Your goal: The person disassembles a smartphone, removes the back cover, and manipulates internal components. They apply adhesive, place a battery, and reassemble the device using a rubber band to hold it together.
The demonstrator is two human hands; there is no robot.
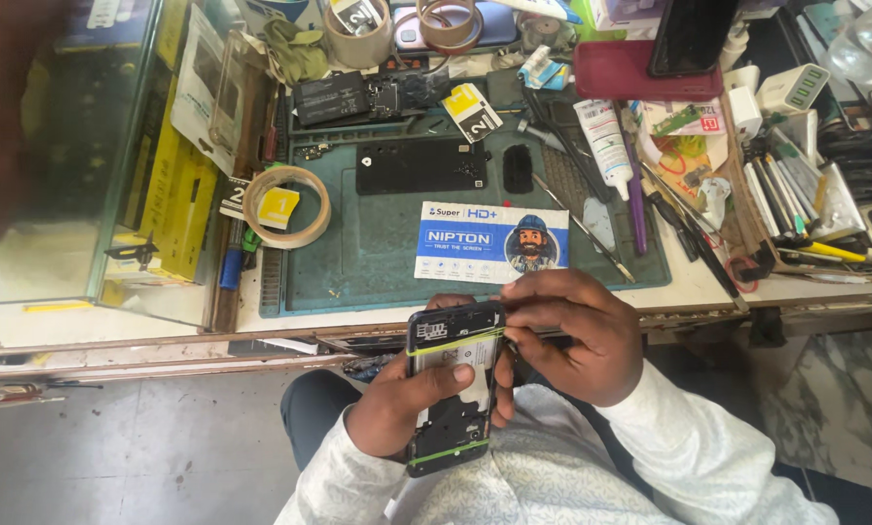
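The opened phone (453, 387) is held upright below the desk (290, 321) edge, cradled by the left hand (407, 403); its upper right corner is pinched by the right hand (572, 335).

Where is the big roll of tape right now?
In the head view, the roll of tape lies flat at the left edge of the green work mat, left of the black phone panel and beside the glass case.

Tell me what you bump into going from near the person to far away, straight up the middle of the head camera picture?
Opened phone held in the left hand and right hand → blue and white flat box → black phone back on the green mat → battery → brown tape ring.
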